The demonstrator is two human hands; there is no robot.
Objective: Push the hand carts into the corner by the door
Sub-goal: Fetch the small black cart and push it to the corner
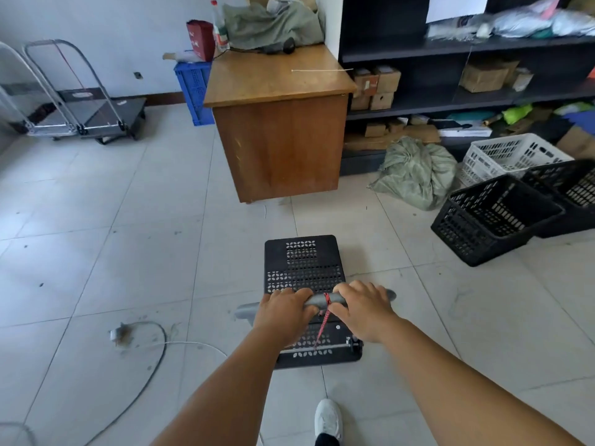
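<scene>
A small black hand cart [304, 262] with a perforated deck stands on the tiled floor right in front of me. My left hand [281, 312] and my right hand [363, 309] both grip its grey handle bar [322, 299], one on each side of a red cord tied round the bar. Two larger flat carts [96, 114] with tall metal handles are parked side by side at the far left against the white wall.
A wooden desk [280, 130] stands straight ahead of the cart. Black crates [495, 220], a white crate [512, 156] and a green sack [415, 172] lie at the right below dark shelving. A cable [154, 358] curls over the floor at lower left. A blue crate [193, 91] sits behind the desk.
</scene>
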